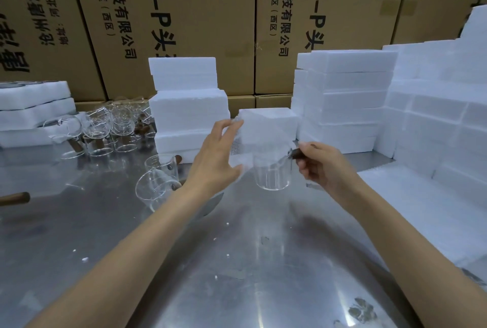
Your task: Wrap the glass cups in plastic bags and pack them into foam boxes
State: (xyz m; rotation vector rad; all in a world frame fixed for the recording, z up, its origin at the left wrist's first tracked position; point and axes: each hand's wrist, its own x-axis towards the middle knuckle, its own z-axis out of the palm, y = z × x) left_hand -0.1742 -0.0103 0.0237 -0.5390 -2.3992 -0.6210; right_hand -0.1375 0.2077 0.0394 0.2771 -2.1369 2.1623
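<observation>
While the right hand [320,167] pinches the dark handle of a glass cup [272,173] and holds it just above the metal table [237,261], the left hand [216,153] holds a clear bubble bag [238,140] by its edge, fingers loosely curled round it. The bag hangs beside and partly over the cup, so the wrapping step looks just begun: the cup is not yet inside. Next, the bag's mouth probably has to be opened and drawn over the cup, or the cup lowered in. More cups [158,182] stand near the left forearm, and foam boxes [345,101] are stacked close behind and along the right. The open room lies in front, toward the person.
</observation>
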